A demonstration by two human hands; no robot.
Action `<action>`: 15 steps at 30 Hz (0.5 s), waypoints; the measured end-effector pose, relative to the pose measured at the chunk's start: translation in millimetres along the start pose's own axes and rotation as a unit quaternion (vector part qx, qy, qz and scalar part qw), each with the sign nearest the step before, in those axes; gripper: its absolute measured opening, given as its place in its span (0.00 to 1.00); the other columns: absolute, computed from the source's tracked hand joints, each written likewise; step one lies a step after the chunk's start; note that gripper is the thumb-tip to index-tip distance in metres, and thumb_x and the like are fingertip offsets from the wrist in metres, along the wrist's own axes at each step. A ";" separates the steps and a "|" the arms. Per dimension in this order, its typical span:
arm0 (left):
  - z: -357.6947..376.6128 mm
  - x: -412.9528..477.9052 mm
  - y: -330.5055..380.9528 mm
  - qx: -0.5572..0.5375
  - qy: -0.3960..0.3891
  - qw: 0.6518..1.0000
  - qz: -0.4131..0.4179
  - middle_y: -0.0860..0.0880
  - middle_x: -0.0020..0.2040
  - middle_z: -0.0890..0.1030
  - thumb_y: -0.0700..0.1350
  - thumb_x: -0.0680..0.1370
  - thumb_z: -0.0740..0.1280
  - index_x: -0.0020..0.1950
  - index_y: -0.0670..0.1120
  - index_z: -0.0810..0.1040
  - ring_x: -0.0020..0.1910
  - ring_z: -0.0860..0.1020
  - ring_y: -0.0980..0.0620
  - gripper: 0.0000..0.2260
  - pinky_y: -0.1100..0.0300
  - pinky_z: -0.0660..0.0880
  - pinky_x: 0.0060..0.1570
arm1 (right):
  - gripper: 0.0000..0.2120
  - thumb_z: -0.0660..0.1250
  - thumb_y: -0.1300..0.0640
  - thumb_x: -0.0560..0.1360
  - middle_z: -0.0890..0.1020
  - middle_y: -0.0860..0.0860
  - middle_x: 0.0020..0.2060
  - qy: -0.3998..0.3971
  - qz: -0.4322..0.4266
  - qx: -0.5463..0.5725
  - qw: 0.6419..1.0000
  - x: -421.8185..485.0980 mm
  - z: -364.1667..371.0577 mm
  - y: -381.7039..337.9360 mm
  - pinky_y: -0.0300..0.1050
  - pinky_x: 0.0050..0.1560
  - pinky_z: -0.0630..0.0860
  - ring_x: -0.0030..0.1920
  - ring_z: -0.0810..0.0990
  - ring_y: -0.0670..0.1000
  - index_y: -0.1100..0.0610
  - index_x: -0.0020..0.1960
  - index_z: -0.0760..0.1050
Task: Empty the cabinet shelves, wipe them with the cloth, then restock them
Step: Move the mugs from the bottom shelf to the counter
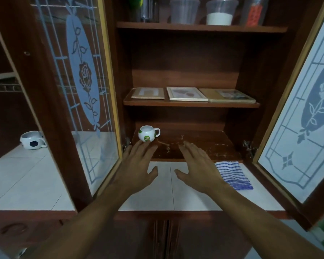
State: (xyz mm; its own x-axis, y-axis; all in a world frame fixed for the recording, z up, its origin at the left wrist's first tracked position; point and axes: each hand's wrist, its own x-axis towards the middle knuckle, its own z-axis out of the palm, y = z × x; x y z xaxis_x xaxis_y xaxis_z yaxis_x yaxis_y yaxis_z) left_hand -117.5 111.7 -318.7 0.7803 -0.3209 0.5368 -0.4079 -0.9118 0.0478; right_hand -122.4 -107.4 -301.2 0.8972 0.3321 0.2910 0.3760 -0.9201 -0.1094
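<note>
The wooden cabinet stands open in front of me. On its bottom shelf (204, 144) sits a small white mug with a green logo (147, 134) at the left. My left hand (138, 165) reaches in with straight fingers, the fingertips just at the mug's base. My right hand (196, 165) is spread flat over the shelf's front edge, holding nothing. A blue-and-white striped cloth (233, 174) lies on the white counter right of my right hand. Three flat picture frames (187, 93) lie on the middle shelf (191, 104). Plastic tubs (220, 13) and a metal cup (148, 10) stand on the top shelf.
Two glass doors with etched roses hang open at the left (82, 81) and right (307, 109). A white football-patterned mug (32, 140) lies on the tiled counter (26, 174) behind the left door. Cupboard doors sit below the counter.
</note>
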 end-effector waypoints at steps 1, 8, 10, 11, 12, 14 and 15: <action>3.0 5.7 -4.2 -0.001 0.000 1.000 0.001 0.44 0.69 0.73 0.57 0.72 0.62 0.71 0.46 0.71 0.70 0.68 0.42 0.29 0.37 0.67 0.66 | 0.38 0.60 0.39 0.78 0.50 0.52 0.79 0.005 0.002 0.002 1.000 5.7 1.2 1.2 0.48 0.76 0.46 0.79 0.49 0.53 0.54 0.80 0.49; 25.5 34.7 -20.8 -0.016 0.002 1.000 -0.005 0.43 0.69 0.73 0.54 0.71 0.67 0.71 0.45 0.71 0.70 0.69 0.40 0.30 0.36 0.66 0.67 | 0.38 0.63 0.40 0.77 0.55 0.52 0.78 0.009 0.003 0.005 1.000 39.6 14.1 13.8 0.49 0.76 0.51 0.78 0.54 0.53 0.54 0.79 0.53; 33.2 42.1 -25.4 -0.011 -0.009 1.000 -0.019 0.43 0.70 0.72 0.55 0.71 0.66 0.72 0.46 0.71 0.71 0.68 0.40 0.31 0.37 0.64 0.68 | 0.37 0.64 0.40 0.76 0.58 0.53 0.78 0.010 0.001 0.006 1.000 50.6 19.4 18.2 0.50 0.75 0.54 0.77 0.57 0.54 0.55 0.78 0.55; 37.2 45.8 -27.4 -0.009 -0.012 1.000 -0.025 0.43 0.70 0.72 0.55 0.71 0.65 0.72 0.45 0.70 0.71 0.68 0.40 0.31 0.38 0.63 0.68 | 0.37 0.64 0.41 0.76 0.59 0.54 0.77 0.013 0.000 0.006 1.000 55.6 22.4 20.7 0.51 0.75 0.55 0.77 0.58 0.55 0.56 0.78 0.56; 41.9 50.0 -29.3 -0.007 -0.011 1.000 -0.029 0.43 0.70 0.72 0.55 0.71 0.65 0.72 0.45 0.70 0.71 0.68 0.40 0.31 0.37 0.63 0.68 | 0.37 0.65 0.41 0.76 0.59 0.54 0.77 0.017 -0.001 0.008 1.000 61.1 25.5 23.7 0.51 0.75 0.57 0.76 0.59 0.55 0.56 0.78 0.57; 51.5 57.7 -31.8 -0.005 -0.006 1.000 -0.031 0.42 0.69 0.73 0.55 0.72 0.64 0.71 0.44 0.71 0.71 0.69 0.39 0.29 0.37 0.63 0.68 | 0.37 0.65 0.42 0.75 0.59 0.54 0.77 0.018 -0.002 0.015 1.000 71.7 31.1 29.8 0.50 0.74 0.57 0.76 0.59 0.55 0.56 0.78 0.57; 54.9 60.8 -32.5 -0.004 -0.003 1.000 -0.030 0.42 0.69 0.73 0.55 0.72 0.62 0.71 0.44 0.72 0.70 0.69 0.39 0.29 0.37 0.63 0.68 | 0.37 0.65 0.42 0.76 0.57 0.53 0.78 0.016 -0.002 0.019 1.000 76.9 33.4 32.3 0.49 0.75 0.57 0.77 0.58 0.54 0.55 0.78 0.56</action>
State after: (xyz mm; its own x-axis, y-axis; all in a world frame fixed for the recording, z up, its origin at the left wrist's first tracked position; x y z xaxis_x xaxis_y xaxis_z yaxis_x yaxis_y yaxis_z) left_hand -30.8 107.8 -333.9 0.8063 -0.2668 0.5279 -0.3638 -0.9274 0.0869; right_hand -33.5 -104.7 -314.1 0.8877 0.3287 0.3223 0.3891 -0.9100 -0.1434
